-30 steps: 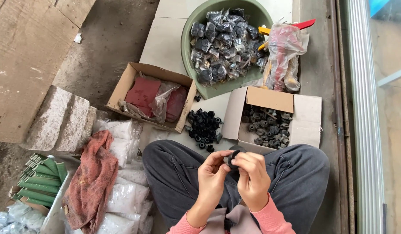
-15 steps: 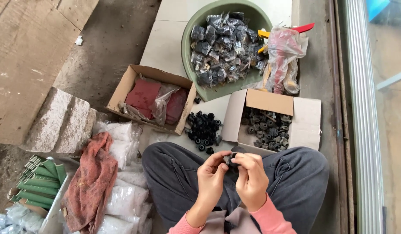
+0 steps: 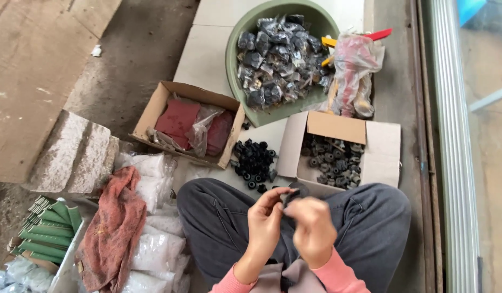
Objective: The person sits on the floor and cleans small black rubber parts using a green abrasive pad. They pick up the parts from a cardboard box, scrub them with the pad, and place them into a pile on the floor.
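Both my hands on one small black part.
Left hand [image 3: 264, 222] and right hand [image 3: 314, 230] pinch the part [image 3: 289, 196] together above my lap, near the box [image 3: 338, 129].

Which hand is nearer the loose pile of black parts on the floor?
Left. The left hand sits just below the pile of black parts; the right hand is farther right, below the open cardboard box.

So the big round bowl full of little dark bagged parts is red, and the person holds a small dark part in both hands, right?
Not quite. The head view shows the round bowl is green, not red. The rest holds: it is full of dark bagged parts, and the left hand and right hand hold a small dark part together.
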